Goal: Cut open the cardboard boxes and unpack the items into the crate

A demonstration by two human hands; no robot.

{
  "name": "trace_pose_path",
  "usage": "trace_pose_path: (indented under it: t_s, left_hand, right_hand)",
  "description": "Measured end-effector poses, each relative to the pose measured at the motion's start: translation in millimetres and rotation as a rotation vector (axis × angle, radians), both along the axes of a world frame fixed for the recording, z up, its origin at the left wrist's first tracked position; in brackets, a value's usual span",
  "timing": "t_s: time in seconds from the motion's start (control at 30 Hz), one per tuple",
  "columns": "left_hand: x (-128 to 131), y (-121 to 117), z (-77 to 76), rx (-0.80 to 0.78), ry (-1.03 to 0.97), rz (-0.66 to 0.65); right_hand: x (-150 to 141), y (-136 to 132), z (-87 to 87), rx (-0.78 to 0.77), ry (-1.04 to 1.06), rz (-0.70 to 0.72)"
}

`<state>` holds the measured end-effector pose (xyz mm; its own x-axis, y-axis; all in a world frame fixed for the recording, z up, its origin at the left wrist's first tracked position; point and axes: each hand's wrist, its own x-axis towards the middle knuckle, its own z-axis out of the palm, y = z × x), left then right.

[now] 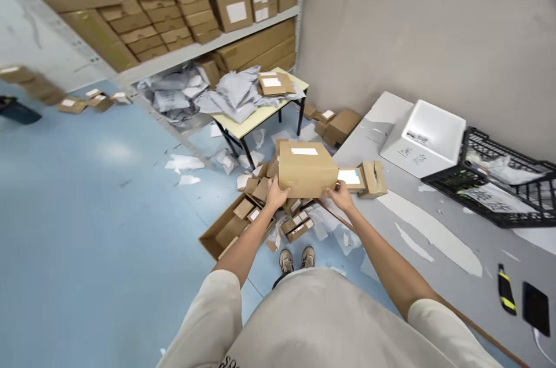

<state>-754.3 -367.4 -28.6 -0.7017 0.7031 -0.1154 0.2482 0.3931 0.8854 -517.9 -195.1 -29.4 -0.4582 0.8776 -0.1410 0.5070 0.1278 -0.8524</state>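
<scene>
A brown cardboard box with a white label on its top is held up in front of me. My left hand grips its near left corner, and my right hand grips the near right corner. Below it, a large open carton on the floor holds several small boxes. A small taped box lies on the floor near my shoes. Just right of my right hand, a labelled box and another small carton sit at the edge of the grey table.
On the grey table are a white bin, a black crate, a utility knife and a phone. A small yellow table bears grey mailing bags. Shelves of boxes stand behind. Paper scraps litter the floor.
</scene>
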Motion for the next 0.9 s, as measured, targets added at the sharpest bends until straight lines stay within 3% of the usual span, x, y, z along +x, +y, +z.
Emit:
trace_pose_path:
  t_s: [0.17,0.37,0.63,0.8,0.9]
  left_hand:
    - [13,17,2.0,0.035,-0.014,-0.09]
    - [32,49,8.7,0.033,-0.054,-0.2]
    - [90,120,-1.5,-0.064,-0.148,-0.346]
    - [133,183,1.5,-0.139,-0.125,-0.333]
    - [162,206,4.1,-0.262,0.044,-0.264]
  right_hand:
    - [30,-14,-25.2,-0.057,0.043,-0.119]
    - [64,-2,-35.8,-0.07,0.066,-0.228]
    - [150,17,-51.1,-0.092,0.05,-0.314]
    - [210,45,-51.7,-0.149,-0.051,-0.236]
    - [253,77,-44.3,-0.11,-0.199,-0.129]
